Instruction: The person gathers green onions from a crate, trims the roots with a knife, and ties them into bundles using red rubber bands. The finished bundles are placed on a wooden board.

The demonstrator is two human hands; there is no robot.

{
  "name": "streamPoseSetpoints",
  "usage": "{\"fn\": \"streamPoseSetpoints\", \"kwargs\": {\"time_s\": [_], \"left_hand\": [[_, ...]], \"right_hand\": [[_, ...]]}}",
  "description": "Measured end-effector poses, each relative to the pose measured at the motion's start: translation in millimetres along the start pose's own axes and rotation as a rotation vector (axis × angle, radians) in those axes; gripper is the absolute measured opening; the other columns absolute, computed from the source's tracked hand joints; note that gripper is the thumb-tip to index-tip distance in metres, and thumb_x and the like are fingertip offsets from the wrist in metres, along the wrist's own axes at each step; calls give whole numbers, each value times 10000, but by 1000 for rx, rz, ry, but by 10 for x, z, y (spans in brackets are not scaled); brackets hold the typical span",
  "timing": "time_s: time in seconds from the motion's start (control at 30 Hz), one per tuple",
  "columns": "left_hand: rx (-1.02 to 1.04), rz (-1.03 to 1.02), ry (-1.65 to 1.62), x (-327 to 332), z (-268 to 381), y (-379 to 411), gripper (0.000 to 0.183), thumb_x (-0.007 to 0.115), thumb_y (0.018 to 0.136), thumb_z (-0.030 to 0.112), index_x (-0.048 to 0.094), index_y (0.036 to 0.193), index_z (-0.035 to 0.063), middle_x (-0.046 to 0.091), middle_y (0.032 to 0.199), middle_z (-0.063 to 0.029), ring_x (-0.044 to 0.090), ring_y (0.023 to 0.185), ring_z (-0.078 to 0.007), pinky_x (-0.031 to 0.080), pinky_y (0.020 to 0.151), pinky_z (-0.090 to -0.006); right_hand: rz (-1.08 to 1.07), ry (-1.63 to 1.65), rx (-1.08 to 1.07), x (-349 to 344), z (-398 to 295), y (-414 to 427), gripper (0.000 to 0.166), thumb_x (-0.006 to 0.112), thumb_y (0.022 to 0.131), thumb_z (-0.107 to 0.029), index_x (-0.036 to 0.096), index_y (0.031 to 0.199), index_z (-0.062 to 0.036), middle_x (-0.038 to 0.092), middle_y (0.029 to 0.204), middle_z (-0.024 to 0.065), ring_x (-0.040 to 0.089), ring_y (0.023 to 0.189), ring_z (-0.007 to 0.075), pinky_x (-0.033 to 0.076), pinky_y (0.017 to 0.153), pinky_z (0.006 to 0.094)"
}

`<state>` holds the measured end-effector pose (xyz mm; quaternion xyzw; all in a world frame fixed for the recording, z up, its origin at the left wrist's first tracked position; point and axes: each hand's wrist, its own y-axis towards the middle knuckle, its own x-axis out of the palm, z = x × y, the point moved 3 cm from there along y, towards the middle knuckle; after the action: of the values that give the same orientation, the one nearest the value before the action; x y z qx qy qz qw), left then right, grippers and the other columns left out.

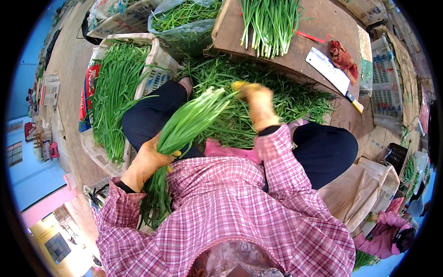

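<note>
My left hand (148, 160), in an orange-yellow glove, grips a bunch of garlic chives (193, 119) around its leafy middle. The pale stem ends slant up to the right, and the dark leaf tips hang down beside my shirt. My right hand (256, 100), gloved likewise and blurred by motion, is just right of the pale ends. Its fingers are curled, and I cannot tell whether they pinch a strand. Under both hands, a heap of loose chive leaves and trimmings (228, 128) covers the ground between my knees.
Ahead stands a wooden board (228, 34) bearing a chive bundle (271, 27), a red strap (320, 38), a cleaver (328, 71) and a red cloth (342, 59). Left is a plastic crate (155, 52) of chives; behind it, a clear bag (193, 29) of greens. Another person (384, 233) sits lower right.
</note>
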<state>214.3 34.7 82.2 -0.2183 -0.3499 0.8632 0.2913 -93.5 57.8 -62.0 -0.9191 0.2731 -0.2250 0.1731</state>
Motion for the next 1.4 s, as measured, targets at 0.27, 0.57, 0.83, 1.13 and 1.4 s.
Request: {"fn": "streamPoseSetpoints", "kwargs": {"time_s": [0.27,0.57,0.83,1.13,1.4], "left_hand": [[19,84,15,-18,-54,20,682,611,757,-185,486,1402,-6,681,1142,-124,681,956,-208,582,591,-287],[-187,-127,-210,-78,-41,-66,526,637,767,-89,566,1287,-59,710,1089,-183,666,812,-192,546,619,-285],[-212,-278,-399,-29,-56,-68,462,608,785,4,597,1243,-65,715,1081,-187,625,720,-140,518,628,-259],[-283,-221,-571,9,-166,-13,449,603,798,1,571,1240,-69,710,1031,-231,600,564,-153,503,497,-241],[-276,-164,-377,62,-86,-78,400,598,794,-40,629,1192,-61,724,1039,-157,619,676,-146,512,621,-250]], "right_hand": [[-288,-865,-616,240,-261,-224,371,813,798,-343,739,1055,-85,714,1101,111,650,1065,292,508,945,396],[-387,-138,186,76,-94,-164,597,660,945,-156,410,1453,33,646,1275,175,690,726,170,565,547,247],[43,-186,12,-99,-148,-31,147,604,944,-26,691,1057,13,724,917,87,582,576,100,502,546,241],[-272,-703,-246,419,-308,-519,305,703,887,-121,678,1176,-25,743,991,128,704,817,151,561,674,274],[47,-495,-205,-94,-147,22,234,650,938,-126,661,1154,-36,724,973,89,685,793,149,545,673,262]]}}
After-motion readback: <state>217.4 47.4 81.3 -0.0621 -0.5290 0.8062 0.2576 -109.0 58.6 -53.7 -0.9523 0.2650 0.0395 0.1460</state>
